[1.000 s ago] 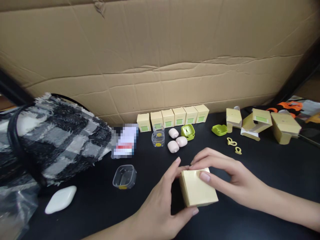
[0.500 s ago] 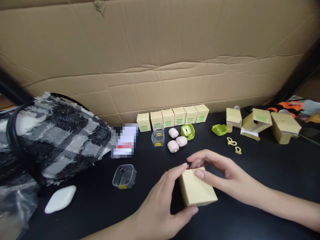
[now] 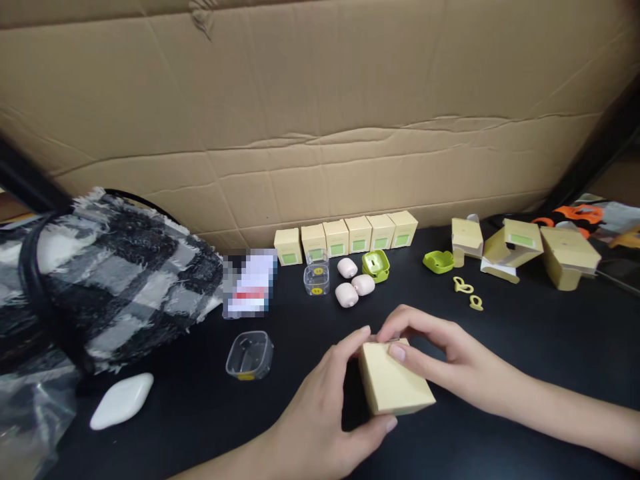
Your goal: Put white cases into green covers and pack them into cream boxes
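Observation:
A small pale-yellow cardboard box (image 3: pixel 397 381) is tilted between my hands above the black table. My left hand (image 3: pixel 333 407) grips it from the left, with the thumb at its near edge and fingertips at the far left corner. My right hand (image 3: pixel 440 343) lies over its far side, the thumb on the top face and the fingers bent at the far end. A thin clear edge shows there under those fingers; I cannot make out what it is. The box's underside and contents are hidden.
Several closed boxes (image 3: pixel 359 235) line the cardboard wall. Before them are clear cases (image 3: pixel 317 279), pale pink earbud-case-like pieces (image 3: pixel 347 295) and a green cover (image 3: pixel 375 265). Opened boxes (image 3: pixel 515 247) stand right, near yellow rings (image 3: pixel 463 285). Left are a clear tray (image 3: pixel 250 357), white piece (image 3: pixel 123 401) and checked bag (image 3: pixel 145 267).
My right fingers have closed in on the box's far end, where a thin clear edge now shows. The left hand and the box have hardly moved.

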Tool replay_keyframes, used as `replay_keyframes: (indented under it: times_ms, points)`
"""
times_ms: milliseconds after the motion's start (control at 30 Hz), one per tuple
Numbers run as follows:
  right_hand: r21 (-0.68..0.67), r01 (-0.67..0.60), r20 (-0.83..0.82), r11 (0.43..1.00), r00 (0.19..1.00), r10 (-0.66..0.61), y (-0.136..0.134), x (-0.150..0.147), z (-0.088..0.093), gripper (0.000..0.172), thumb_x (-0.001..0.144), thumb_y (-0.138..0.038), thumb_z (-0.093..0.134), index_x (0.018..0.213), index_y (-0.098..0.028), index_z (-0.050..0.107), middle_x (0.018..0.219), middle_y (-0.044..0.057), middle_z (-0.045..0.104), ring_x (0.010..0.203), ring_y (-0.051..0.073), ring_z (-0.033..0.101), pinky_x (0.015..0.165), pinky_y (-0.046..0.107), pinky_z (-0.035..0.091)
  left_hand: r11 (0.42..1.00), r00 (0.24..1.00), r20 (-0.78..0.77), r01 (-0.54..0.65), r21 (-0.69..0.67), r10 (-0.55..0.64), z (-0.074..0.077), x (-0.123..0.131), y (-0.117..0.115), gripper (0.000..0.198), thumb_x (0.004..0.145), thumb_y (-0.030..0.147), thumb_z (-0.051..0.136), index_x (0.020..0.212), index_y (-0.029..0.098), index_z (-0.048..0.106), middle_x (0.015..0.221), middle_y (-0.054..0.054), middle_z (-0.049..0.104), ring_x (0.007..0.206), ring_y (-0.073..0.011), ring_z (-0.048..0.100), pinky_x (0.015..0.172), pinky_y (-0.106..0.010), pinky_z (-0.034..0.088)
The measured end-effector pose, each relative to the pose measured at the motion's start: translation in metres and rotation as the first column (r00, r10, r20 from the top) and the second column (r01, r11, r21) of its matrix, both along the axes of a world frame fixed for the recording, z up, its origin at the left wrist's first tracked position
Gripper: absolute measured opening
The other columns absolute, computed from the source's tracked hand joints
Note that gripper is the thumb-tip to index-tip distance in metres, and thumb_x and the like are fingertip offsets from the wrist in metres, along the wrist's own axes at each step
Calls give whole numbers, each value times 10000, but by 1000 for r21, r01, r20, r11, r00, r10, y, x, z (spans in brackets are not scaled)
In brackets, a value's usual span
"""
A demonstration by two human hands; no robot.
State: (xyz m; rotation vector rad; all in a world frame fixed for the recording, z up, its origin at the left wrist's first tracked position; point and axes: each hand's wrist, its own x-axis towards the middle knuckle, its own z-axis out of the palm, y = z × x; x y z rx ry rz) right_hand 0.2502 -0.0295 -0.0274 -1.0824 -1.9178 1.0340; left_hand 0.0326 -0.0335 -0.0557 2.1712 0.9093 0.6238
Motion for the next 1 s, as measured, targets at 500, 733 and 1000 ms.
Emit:
replay_keyframes:
  times_ms: [500, 733, 1000]
  points:
    - [190, -152, 302, 970, 949, 90, 0, 15, 26, 446, 791, -336, 707, 1192, -217, 551, 1091, 59, 639, 979, 200, 632, 819, 287, 534, 1000, 983, 180, 18, -4, -17, -21, 1, 7, 950, 702, 177, 727, 1357, 358, 63, 1367, -121, 442, 1188, -316, 538, 984, -566, 440]
    - [475, 131, 361, 870, 873, -328, 77, 89, 83, 588, 794, -533, 623, 1273, -207, 519, 1052, 85, 654, 892, 239, 664, 795, 376, 569, 992, 982, 169, -70, -106, 87, -32, -1, 7, 725, 770, 158, 588, 1335, 365, 184, 1359, -100, 436, 1136, -266, 556, 996, -587, 408]
    - [467, 178, 576, 866, 681, -451, 170, 148, 88, 264, 943, -309, 546, 1181, -197, 571, 1227, 83, 579, 1009, 206, 606, 853, 417, 519, 999, 992, 116, -36, -39, 40, -20, 1, 8, 561, 737, 116, 582, 1240, 290, 403, 1338, -83, 457, 1103, -225, 583, 997, -436, 463]
